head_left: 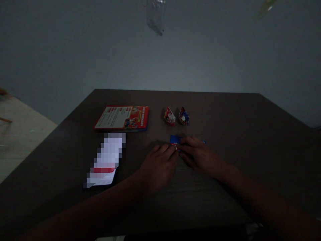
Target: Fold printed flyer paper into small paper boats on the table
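A piece of blue paper (pixel 175 139) with a bit of red and white lies flat on the table, mostly covered by my fingers. My left hand (pixel 160 164) is closed, its curled fingertips pressed on the paper's left and near edge. From the other side, my right hand (pixel 200 154) bears down on the paper with its fingers bent together, the thumb tucked beneath. Just beyond the hands stand two small folded paper pieces, a red and white one (pixel 170 117) and a dark blue patterned one (pixel 184 116).
A stack of printed red and white sheets or a booklet (pixel 122 117) lies at the back left of the dark table (pixel 225 110). Nearer me, a phone (pixel 107 160) with a lit, blurred-out screen rests left of my left hand. A pale wall (pixel 200 50) rises behind.
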`<state>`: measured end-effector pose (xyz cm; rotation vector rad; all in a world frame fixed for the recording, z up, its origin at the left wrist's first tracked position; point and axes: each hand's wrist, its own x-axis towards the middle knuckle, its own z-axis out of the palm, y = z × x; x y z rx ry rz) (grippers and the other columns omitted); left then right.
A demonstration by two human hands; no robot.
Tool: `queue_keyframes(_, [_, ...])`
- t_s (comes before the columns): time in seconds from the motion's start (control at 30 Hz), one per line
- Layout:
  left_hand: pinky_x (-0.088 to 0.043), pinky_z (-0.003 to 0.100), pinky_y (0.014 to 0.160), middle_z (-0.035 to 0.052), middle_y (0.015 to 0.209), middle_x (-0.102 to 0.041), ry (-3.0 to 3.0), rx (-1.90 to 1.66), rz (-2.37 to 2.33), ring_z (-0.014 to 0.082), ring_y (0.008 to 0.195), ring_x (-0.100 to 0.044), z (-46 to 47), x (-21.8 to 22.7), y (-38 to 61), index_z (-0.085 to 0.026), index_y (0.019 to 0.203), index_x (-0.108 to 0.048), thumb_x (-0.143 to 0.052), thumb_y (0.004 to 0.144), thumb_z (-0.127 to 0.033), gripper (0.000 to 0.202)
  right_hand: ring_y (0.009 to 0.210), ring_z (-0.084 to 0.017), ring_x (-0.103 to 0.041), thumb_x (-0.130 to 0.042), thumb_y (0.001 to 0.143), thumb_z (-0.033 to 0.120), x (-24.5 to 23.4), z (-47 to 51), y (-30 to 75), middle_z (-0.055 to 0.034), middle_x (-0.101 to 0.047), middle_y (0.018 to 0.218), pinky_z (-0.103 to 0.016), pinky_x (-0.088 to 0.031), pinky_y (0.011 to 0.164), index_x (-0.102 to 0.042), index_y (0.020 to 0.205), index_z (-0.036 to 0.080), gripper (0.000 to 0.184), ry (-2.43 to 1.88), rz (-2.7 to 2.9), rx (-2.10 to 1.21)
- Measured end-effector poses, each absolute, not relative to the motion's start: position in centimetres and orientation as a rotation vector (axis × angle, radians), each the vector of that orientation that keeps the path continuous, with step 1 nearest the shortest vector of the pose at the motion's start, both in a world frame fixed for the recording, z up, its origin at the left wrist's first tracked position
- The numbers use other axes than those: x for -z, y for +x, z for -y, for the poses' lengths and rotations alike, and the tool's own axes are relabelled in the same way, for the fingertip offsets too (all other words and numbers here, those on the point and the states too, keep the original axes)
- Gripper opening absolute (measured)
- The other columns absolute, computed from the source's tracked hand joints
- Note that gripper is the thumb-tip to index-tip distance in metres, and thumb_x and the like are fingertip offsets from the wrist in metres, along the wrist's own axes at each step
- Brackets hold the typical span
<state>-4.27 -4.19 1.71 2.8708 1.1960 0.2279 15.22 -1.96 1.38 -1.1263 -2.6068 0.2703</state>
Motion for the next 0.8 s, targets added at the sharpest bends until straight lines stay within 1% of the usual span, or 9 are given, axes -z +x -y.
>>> queue_keyframes(0.37, [-0.036, 0.042, 0.091, 0.0091, 0.121, -0.055, 2.744, -0.303, -1.261, 0.0252, 0.109, -0.047, 4.3, -2.0, -4.1, -0.016, 0.123, -0.049, -0.045, 0.088, -0.026, 0.037, 0.097, -0.024, -0.052, -0.047, 0.09, 0.023, -1.5, 2.0, 15.2, -0.0105, -0.055, 0.103, -0.041, -0.047, 0.083, -0.059, 0.119, 0.02, 0.031, -1.111, 2.597, -0.264])
queue_keyframes(0.5, [-0.035, 0.042, 0.093, 0.0097, 0.123, -0.055, 2.734, -0.307, -1.276, 0.0258, 0.111, -0.046, 4.2, -2.0, -4.3, -0.015, 0.123, -0.048, -0.048, 0.086, -0.029, 0.039, 0.096, -0.024, -0.051, -0.045, 0.092, 0.024, -1.5, 2.1, 15.2, -0.0102, -0.055, 0.102, -0.041, -0.047, 0.082, -0.06, 0.118, 0.02, 0.031, -1.127, 2.607, -0.254])
queue_keyframes(0.63, [-0.035, 0.044, 0.093, 0.012, 0.126, -0.053, 2.748, -0.308, -1.307, 0.0273, 0.112, -0.046, 3.8, -2.1, -4.6, -0.012, 0.123, -0.049, -0.047, 0.086, -0.032, 0.042, 0.092, -0.023, -0.052, -0.043, 0.093, 0.026, -1.6, 2.2, 15.2, -0.0098, -0.054, 0.099, -0.041, -0.047, 0.081, -0.061, 0.115, 0.018, 0.029, -1.143, 2.618, -0.231])
queue_keyframes(0.8, [-0.035, 0.045, 0.092, 0.0134, 0.125, -0.054, 2.754, -0.312, -1.349, 0.0288, 0.112, -0.045, 3.3, -2.1, -4.8, -0.011, 0.122, -0.051, -0.046, 0.087, -0.035, 0.042, 0.094, -0.024, -0.051, -0.044, 0.093, 0.025, -1.6, 2.2, 15.1, -0.0104, -0.054, 0.098, -0.041, -0.047, 0.082, -0.062, 0.111, 0.017, 0.028, -1.129, 2.616, -0.226])
